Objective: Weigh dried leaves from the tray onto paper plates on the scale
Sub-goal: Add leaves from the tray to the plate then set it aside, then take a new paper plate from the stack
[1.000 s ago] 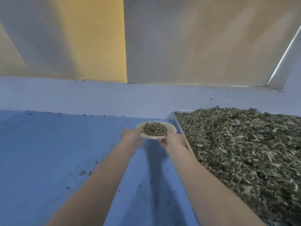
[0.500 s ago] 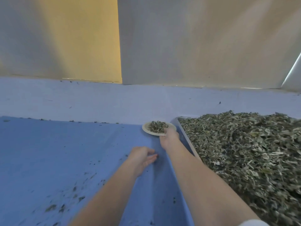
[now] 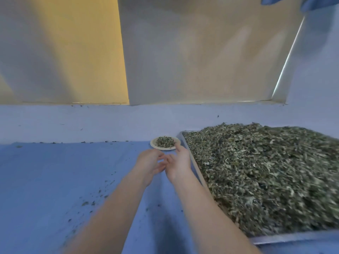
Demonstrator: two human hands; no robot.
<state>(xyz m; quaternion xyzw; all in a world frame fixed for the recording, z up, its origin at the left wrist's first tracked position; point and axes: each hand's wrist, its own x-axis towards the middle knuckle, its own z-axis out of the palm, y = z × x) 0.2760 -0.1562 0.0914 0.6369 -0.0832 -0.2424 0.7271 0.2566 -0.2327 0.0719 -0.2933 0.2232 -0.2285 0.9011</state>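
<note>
A small paper plate (image 3: pixel 157 146) with a heap of dried leaves (image 3: pixel 165 141) lies on the blue table at the back, just left of the metal tray (image 3: pixel 286 239). The tray is piled high with dried leaves (image 3: pixel 260 173). My right hand (image 3: pixel 178 165) is just in front of the plate, a fingertip at its near rim, fingers relaxed and holding nothing. My left hand (image 3: pixel 149 165) hovers beside it to the left, fingers loosely spread and empty. No scale is in view.
The blue table surface (image 3: pixel 55 180) stretches left with scattered leaf crumbs (image 3: pixel 88 203) on it. A pale ledge (image 3: pixel 91 121) and wall run behind the table. Blue cloth (image 3: pixel 300 1) hangs at the top right corner.
Both hands held the plate in the air, then set it down by the tray. The left hand let go first; the right hand has now released it and drawn back.
</note>
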